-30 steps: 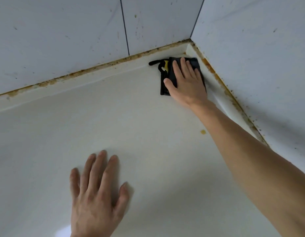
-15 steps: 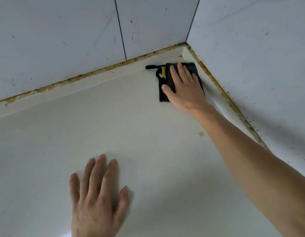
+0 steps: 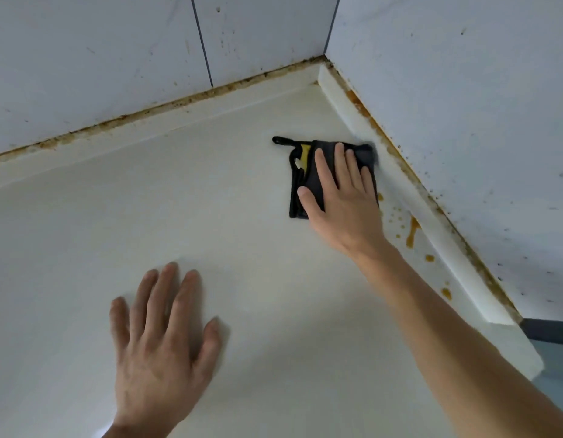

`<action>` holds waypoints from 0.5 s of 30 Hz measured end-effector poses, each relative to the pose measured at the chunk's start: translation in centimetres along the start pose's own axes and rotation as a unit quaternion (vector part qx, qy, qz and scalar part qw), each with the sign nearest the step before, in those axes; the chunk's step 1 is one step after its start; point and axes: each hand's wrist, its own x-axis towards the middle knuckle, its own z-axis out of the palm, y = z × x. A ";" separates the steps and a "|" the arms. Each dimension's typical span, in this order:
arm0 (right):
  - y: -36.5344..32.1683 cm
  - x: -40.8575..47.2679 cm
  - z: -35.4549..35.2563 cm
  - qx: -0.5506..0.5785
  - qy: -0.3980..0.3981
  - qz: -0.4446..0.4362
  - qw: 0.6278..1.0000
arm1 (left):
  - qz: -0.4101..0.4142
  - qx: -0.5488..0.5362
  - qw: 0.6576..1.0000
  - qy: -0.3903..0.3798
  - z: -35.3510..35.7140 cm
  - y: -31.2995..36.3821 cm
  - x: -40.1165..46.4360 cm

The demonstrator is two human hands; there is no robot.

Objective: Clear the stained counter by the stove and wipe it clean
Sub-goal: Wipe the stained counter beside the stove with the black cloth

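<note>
— How are the hands placed?
— The right hand [image 3: 343, 197] is laid flat, fingers straight, on a dark cloth [image 3: 308, 172]; the cloth is pressed to the counter [image 3: 242, 235]; nothing is gripped. The left hand [image 3: 160, 346] is spread wide, palm down, on the counter, well apart from the right and nearer the body.

— And around them?
— Just right of the right hand, orange stains [image 3: 411, 232] are seen near the raised edge [image 3: 400, 172]; beyond the fingers the corner is met by tiled walls [image 3: 463, 90], spotted; a brown seam [image 3: 179, 101] is traced along their base.
</note>
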 end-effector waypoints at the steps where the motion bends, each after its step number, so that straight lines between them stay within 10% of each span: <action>1: 0.6 -1.8 0.2 -0.009 -0.002 -0.014 1.000 | 0.000 0.000 1.000 -0.003 -0.1 0.0 0.0; 15: 2.2 -7.9 0.5 -0.036 -0.016 -0.070 0.997 | -0.008 0.009 1.000 -0.013 -0.1 -0.2 -0.1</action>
